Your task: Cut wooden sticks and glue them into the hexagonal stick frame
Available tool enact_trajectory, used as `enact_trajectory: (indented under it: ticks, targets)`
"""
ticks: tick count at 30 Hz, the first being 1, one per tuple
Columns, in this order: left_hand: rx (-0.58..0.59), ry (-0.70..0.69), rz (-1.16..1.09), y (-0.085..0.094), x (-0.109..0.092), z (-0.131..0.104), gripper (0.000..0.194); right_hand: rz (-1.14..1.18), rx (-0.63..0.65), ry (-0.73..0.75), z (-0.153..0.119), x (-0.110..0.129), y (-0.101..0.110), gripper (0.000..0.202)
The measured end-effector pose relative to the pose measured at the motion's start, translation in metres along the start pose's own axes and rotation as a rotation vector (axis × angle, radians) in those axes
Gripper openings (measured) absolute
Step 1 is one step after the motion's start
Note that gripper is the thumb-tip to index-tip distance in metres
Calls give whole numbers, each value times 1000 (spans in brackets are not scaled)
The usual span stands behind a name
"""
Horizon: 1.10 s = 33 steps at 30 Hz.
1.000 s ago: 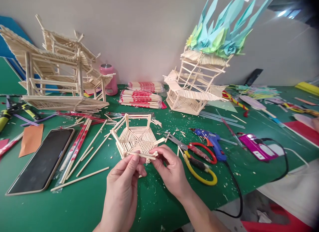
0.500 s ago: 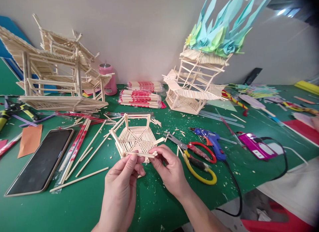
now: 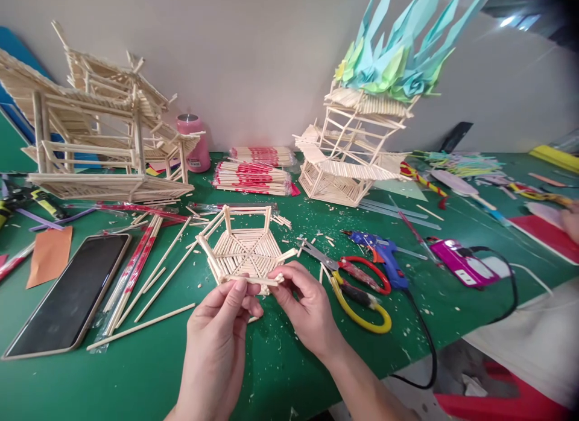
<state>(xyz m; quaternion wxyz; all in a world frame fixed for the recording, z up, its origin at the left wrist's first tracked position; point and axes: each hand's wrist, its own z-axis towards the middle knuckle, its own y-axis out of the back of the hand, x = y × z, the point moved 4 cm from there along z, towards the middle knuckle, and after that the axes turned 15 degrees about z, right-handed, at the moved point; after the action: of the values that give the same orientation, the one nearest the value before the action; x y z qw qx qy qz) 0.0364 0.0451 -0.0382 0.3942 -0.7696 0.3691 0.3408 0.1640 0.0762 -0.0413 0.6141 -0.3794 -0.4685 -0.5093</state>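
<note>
Stick (image 3: 260, 281): sits pinched in left hand (image 3: 216, 330) and right hand (image 3: 306, 306) at frame's lower centre, by model (image 3: 246, 250), perhaps touching. Looks light, stiff, liable to snap; calls for gentle hold near ends.

I've got bare hands on my feed: here's the left hand (image 3: 217, 330), slim-fingered, uncovered down to the wrist (image 3: 199, 403), its thumb (image 3: 234, 300) showing a short, rounded nail; and there's the right hand (image 3: 310, 306), just as bare, narrowing into a smooth, uncovered forearm (image 3: 362, 379) that leaves my view below.
</note>
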Motion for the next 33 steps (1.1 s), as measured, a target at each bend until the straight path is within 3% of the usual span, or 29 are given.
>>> enact_trajectory:
  ticks: [33]
  targets:
    - [-52,-22,5,-1,-2,-1,25,7,-7,48,0,3,-1,7]
